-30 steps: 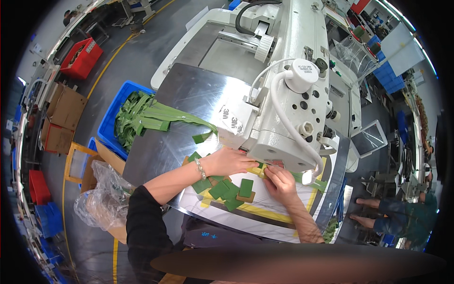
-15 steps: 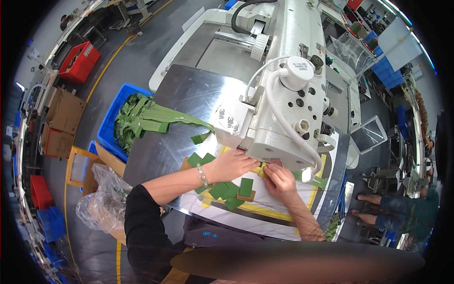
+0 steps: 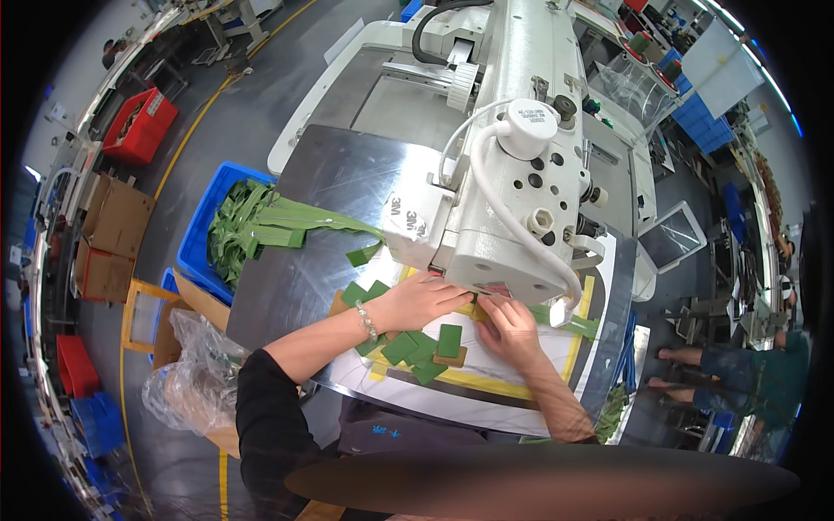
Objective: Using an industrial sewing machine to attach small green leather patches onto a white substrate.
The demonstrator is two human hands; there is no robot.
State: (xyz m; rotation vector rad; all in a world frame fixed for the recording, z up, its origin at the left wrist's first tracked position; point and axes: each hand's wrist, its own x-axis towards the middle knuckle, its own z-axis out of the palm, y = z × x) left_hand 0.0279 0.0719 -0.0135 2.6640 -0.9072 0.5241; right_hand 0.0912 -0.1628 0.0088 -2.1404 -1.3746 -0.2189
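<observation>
Head view: both hands work at the foot of a white sewing machine [image 3: 512,174]. The left hand [image 3: 426,300] lies flat, fingers stretched toward the needle area, pressing a green strap [image 3: 560,317] down on the surface [image 3: 347,182]; its grip is released, palm down rather than closed round anything. The right hand [image 3: 511,330] also rests fingers-down on the strap just beside the left, pinning it, not clenched. The strap runs under the machine head and comes out on the right side.

The strap looks light, thin and limp, likely woven webbing: it will fold and slide on polished metal, so flat finger pressure near the needle holds it better than a pinch. Small green patches [image 3: 415,347] lie loose beside the left wrist, one on a brown piece [image 3: 450,356]; they are light and easily brushed aside.

A blue bin [image 3: 201,234] of green straps sits at the left edge of the surface, some trailing onto it. The machine head overhangs the fingertips and hides them partly. A plastic bag [image 3: 187,373] hangs lower left.
</observation>
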